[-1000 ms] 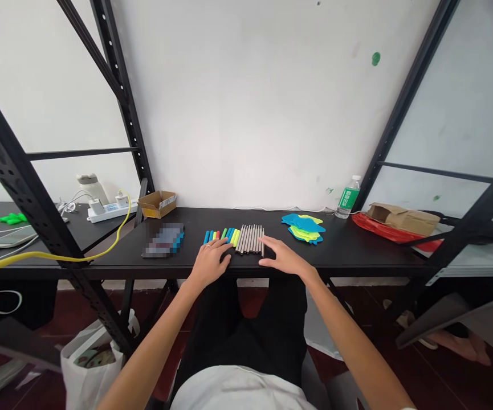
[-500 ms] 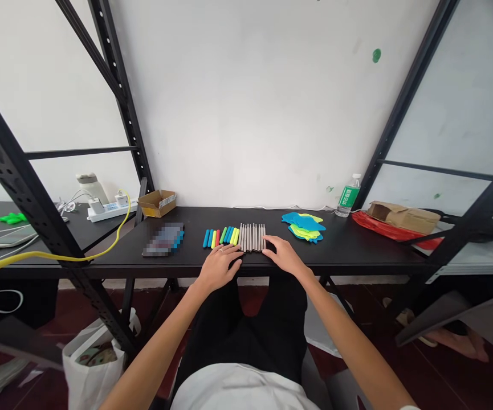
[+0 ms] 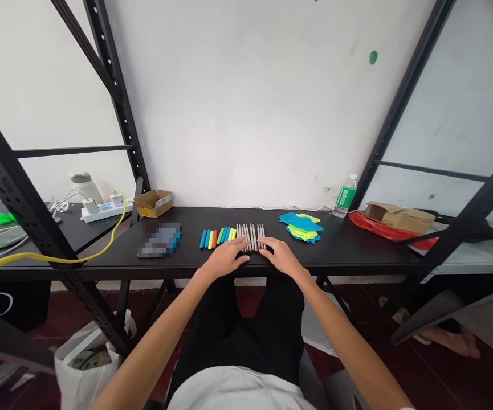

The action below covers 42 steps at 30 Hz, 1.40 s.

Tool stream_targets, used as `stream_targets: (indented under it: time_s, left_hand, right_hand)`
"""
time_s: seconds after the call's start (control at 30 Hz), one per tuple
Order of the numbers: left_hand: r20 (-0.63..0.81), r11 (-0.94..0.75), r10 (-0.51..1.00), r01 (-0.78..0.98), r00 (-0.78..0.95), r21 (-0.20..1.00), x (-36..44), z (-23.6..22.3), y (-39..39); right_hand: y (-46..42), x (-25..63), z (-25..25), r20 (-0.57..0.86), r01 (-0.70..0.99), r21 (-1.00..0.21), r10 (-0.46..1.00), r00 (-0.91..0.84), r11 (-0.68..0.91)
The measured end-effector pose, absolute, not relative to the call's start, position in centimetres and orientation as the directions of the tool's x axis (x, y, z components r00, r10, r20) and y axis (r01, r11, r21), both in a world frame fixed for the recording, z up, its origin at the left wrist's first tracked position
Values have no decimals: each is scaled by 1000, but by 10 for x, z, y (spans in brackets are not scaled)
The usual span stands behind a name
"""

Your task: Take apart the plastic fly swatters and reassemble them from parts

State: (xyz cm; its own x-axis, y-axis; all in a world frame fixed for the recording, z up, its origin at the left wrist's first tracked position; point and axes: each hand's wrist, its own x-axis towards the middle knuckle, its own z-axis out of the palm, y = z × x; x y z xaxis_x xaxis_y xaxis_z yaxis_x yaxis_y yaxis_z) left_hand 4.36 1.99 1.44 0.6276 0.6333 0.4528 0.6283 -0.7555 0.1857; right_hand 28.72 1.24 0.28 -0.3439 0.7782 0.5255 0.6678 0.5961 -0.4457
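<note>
Your row of slim grey sticks (image 3: 252, 234) lies side by side near the front edge of the black worktop (image 3: 357, 250), each running roughly from six to twelve o'clock. Your left hand (image 3: 225, 257) rests with its grip open, fingertips over the near left part of the row; your right hand (image 3: 282, 256) also has an open grip, fingers at the row's right end, thumb apart from them. You have neither hand closed around a stick. Taking the row as centre, the coloured sticks (image 3: 216, 238) sit just beside it at nine o'clock, with a bare gap between them and the blurred-out item (image 3: 159, 240) farther out. You have bare surface at twelve, back to the white wall (image 3: 246, 102), where a thin white cable runs. The blue and yellow cut-outs (image 3: 301, 226) lie near at three; past them is another open stretch before the red item (image 3: 383, 229). The bottle (image 3: 345, 197) stands at two, the open cardboard box (image 3: 153, 204) at ten, both near the back edge. Black metal uprights flank your worktop; below it, the floor (image 3: 249, 302) is dark red.
</note>
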Motion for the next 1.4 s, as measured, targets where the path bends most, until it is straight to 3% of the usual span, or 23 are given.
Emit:
stream_targets:
  time_s: [1.13, 1.4]
  left_hand:
    - [479, -798, 600, 526, 641, 294, 63, 17, 44]
    - [496, -793, 595, 561, 632, 237, 62, 16, 43]
  right_hand:
    - [13, 290, 6, 501, 602, -507, 779, -376, 617]
    - [15, 289, 2, 535, 625, -475, 767, -354, 620]
